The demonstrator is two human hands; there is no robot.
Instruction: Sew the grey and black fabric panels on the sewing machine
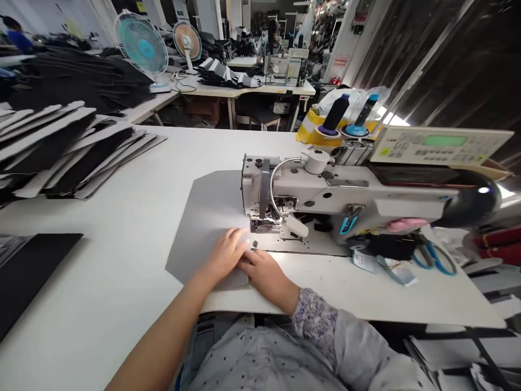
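A flat grey panel of sheet material (203,206) with angled corners lies on the white table, its right edge running up to the sewing machine (309,187). On the panel, close to the presser foot, my left hand (228,252) lies palm down with fingers stretched forward. My right hand (268,276) is just beside it, thumb and fingers closed at the panel's right edge. The right fingertips are partly covered by the left hand. What happens right under the needle is hidden by the machine head.
Stacked black and grey panels (81,146) stand at the left, with a black piece (36,271) nearer. Blue-handled scissors (435,258) and paper labels (396,270) lie right of the machine. Thread cones (336,114) and a control panel (443,142) rise behind it. Fans (142,46) stand beyond.
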